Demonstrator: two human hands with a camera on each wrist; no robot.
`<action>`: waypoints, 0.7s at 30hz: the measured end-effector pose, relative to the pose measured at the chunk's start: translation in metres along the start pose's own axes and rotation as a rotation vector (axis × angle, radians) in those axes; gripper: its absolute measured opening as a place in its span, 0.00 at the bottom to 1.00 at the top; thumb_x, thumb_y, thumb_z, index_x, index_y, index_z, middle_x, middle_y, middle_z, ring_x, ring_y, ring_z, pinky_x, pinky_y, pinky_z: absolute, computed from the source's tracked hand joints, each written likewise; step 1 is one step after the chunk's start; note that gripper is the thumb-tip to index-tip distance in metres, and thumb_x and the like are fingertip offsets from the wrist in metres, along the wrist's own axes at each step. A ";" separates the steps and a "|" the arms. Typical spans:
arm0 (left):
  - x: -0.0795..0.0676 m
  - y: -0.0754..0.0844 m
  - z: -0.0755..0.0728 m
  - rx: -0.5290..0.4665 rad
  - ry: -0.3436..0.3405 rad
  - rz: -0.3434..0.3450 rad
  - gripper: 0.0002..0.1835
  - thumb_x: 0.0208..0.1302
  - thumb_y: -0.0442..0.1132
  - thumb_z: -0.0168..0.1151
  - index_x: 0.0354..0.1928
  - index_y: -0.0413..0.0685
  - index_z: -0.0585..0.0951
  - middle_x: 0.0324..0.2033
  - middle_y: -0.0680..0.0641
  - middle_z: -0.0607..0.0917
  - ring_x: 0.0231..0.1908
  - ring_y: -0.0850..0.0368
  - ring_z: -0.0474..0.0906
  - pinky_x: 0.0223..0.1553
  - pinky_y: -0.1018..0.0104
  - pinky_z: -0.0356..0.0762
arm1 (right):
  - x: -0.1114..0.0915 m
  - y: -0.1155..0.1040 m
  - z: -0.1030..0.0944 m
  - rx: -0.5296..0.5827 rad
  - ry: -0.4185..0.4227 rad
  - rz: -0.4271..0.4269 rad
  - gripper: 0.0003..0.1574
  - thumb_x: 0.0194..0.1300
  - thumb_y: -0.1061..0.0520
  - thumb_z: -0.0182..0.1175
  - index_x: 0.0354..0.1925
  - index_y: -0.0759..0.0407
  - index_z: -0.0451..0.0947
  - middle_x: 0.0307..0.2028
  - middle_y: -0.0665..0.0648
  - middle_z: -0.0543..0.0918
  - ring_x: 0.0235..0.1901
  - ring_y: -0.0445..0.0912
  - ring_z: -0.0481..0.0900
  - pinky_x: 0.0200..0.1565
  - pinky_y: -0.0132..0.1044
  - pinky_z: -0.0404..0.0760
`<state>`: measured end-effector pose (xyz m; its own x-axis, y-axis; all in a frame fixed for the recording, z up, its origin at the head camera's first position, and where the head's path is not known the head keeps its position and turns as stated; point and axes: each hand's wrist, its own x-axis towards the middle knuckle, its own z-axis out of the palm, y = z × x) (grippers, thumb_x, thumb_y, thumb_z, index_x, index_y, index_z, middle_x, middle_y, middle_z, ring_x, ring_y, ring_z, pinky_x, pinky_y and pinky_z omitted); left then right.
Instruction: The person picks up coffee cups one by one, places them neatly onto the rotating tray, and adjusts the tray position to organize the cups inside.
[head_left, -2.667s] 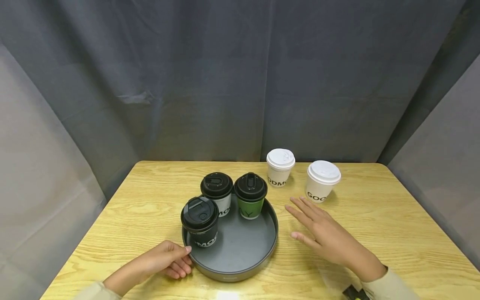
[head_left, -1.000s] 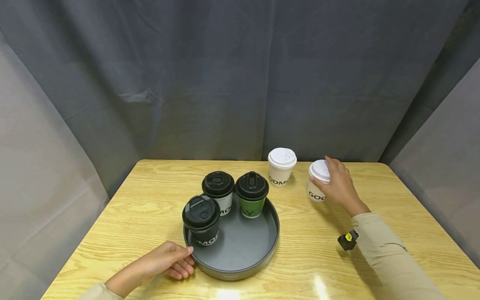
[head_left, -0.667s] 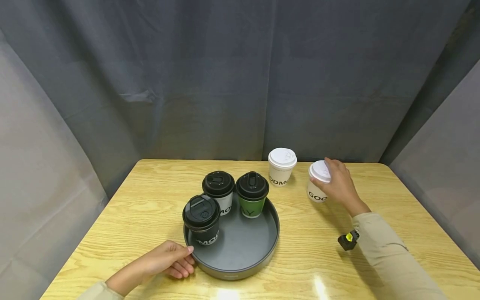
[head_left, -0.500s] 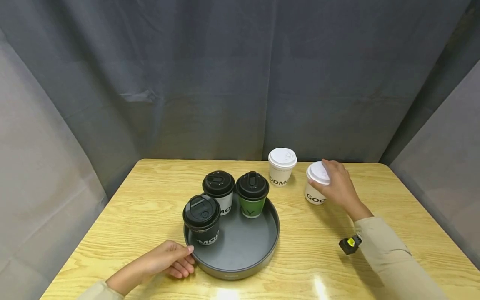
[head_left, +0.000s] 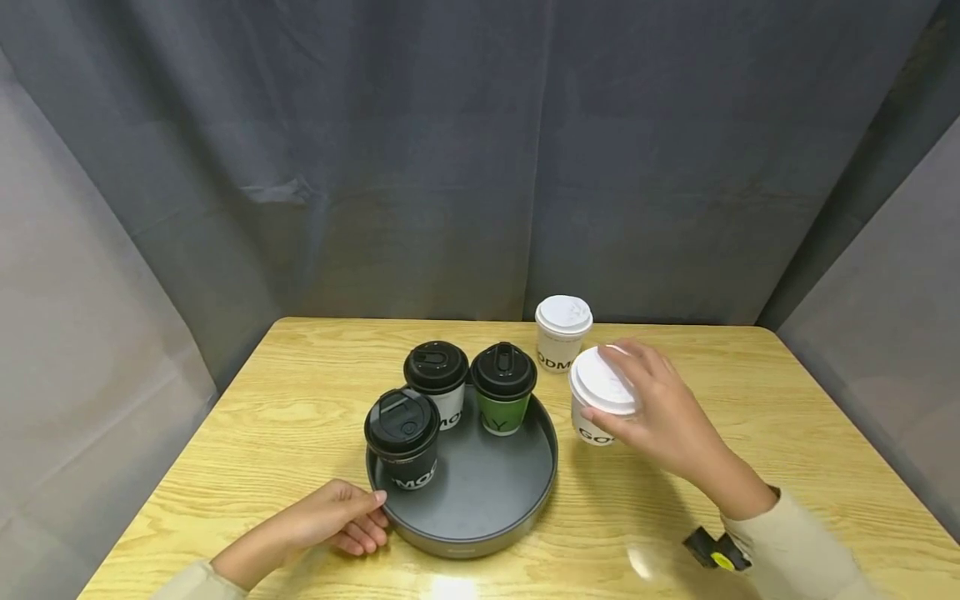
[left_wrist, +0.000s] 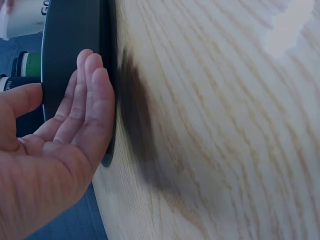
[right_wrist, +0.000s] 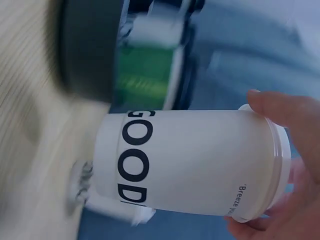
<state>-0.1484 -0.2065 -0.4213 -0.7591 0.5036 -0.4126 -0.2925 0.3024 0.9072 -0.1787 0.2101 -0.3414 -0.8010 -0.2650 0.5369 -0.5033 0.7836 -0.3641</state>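
My right hand (head_left: pixel 663 412) grips a white paper coffee cup (right_wrist: pixel 195 160) by its white lid, thumb on one side and fingers on the other. The cup is upright just right of the round grey tray (head_left: pixel 480 550) and looks raised off the table. My left hand (head_left: pixel 333 525) is at the tray's near left side. Its thumb touches the rim and its loosely extended fingers lie along the outer wall. Inside the tray stand a black cup (head_left: pixel 408 467), a white cup with a black lid (head_left: pixel 450 407) and a green cup (head_left: pixel 501 415).
Behind the held cup, another white-lidded paper cup (head_left: pixel 558 346) stands near the back of the wooden table (head_left: pixel 255 417). Grey curtains (head_left: pixel 420 167) hang behind and at both sides. Bare tray floor shows in front of the green cup.
My right hand reached the rightmost white cup, took it by the lid and carried it left and nearer, towards the tray. My left hand and the tray have stayed put.
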 end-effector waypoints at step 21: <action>0.001 -0.003 -0.001 -0.039 -0.026 -0.002 0.25 0.73 0.49 0.49 0.39 0.28 0.79 0.27 0.47 0.86 0.25 0.64 0.81 0.28 0.73 0.81 | -0.009 -0.089 0.058 0.172 -0.190 -0.221 0.49 0.48 0.33 0.71 0.65 0.47 0.69 0.65 0.56 0.66 0.63 0.51 0.65 0.54 0.52 0.76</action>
<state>-0.1488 -0.2078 -0.4239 -0.7430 0.5243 -0.4160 -0.3166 0.2723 0.9086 -0.1458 0.1107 -0.3578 -0.7044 -0.5306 0.4715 -0.7059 0.5936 -0.3865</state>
